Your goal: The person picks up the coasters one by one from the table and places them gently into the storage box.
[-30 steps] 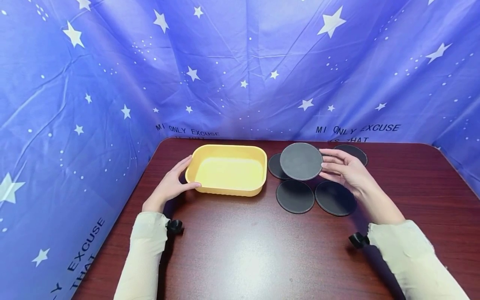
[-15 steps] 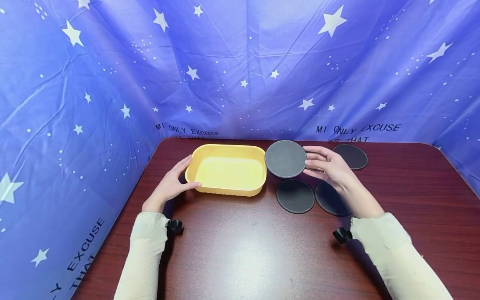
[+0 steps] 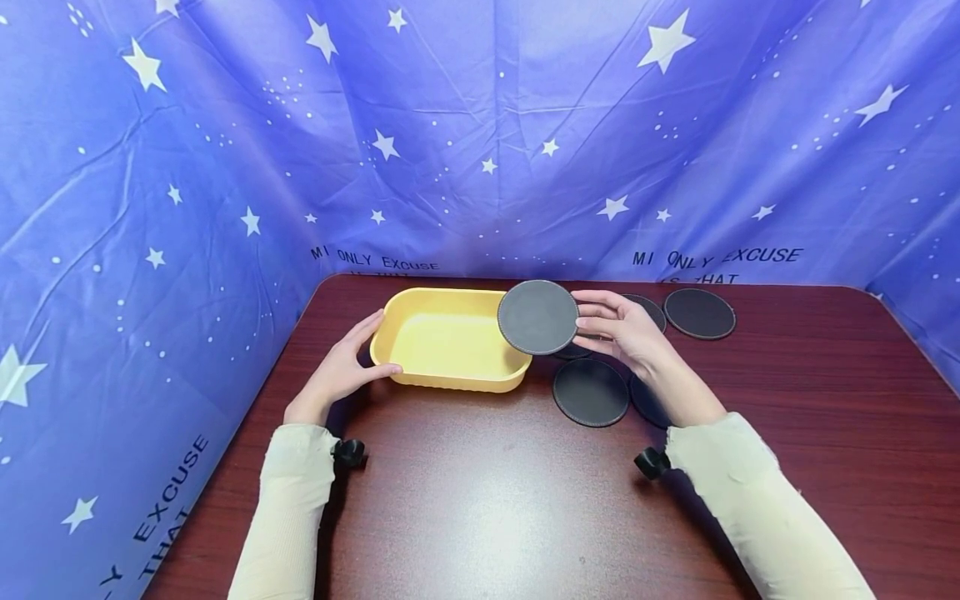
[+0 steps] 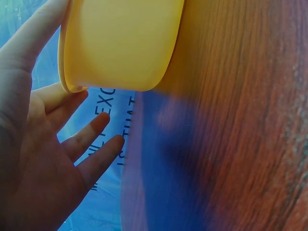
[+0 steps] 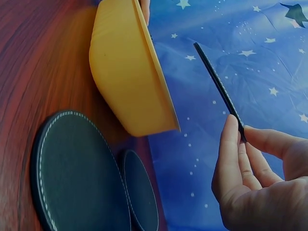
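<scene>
A round black coaster [image 3: 538, 317] with pale edge stitching is pinched at its right edge by my right hand [image 3: 637, 342]. It hangs above the right end of a yellow rectangular plastic basin [image 3: 457, 382], whose visible inside holds nothing. In the right wrist view the coaster [image 5: 219, 89] appears nearly edge-on between thumb and fingertips, apart from the basin [image 5: 130, 72]. My left hand [image 3: 339, 377] grips the basin's left end, thumb at the near side and index finger farther back. The left wrist view shows the other fingers of that hand [image 4: 43, 139] spread beneath the rim.
Several more black coasters lie on the dark wooden table [image 3: 450, 500] right of the basin, among them a near one [image 3: 591, 393] and a far right one [image 3: 701, 313]. My right hand and forearm partly cover others. A blue star-patterned cloth [image 3: 480, 167] encloses the table.
My right hand has carried the coaster leftward, from over the other coasters to over the basin's right end. The left hand and the basin have stayed put.
</scene>
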Demonstrator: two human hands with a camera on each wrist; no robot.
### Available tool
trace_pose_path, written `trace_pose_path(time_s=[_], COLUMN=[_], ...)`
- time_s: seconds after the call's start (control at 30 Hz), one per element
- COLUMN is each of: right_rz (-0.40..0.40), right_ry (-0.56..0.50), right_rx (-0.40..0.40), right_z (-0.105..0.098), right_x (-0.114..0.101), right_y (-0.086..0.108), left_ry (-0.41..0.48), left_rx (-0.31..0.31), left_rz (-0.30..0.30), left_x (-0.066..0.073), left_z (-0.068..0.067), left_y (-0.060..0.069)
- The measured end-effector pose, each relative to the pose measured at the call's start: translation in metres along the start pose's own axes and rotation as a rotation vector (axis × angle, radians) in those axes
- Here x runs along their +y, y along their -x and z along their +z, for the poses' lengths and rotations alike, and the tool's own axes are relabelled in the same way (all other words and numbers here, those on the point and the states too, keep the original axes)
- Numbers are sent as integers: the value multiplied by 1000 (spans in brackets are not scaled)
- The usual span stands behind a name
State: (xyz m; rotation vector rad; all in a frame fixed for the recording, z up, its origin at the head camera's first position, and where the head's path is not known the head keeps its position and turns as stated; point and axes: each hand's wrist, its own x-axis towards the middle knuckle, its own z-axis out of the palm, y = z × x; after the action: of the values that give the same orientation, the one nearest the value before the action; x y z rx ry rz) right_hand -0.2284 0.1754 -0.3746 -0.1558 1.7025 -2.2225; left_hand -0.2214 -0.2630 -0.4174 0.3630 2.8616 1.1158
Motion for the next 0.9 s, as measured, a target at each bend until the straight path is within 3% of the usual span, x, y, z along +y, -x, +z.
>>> trace_pose_path(time_s=[0.9], right_rz=[5], right_ry=[132], right_rx=[6], right_z=[69], right_x=[17], right_y=[-42], left_ry=[-15], left_rx=[14], left_rz=[25], left_x=[-5], left_z=[2], left_y=[0])
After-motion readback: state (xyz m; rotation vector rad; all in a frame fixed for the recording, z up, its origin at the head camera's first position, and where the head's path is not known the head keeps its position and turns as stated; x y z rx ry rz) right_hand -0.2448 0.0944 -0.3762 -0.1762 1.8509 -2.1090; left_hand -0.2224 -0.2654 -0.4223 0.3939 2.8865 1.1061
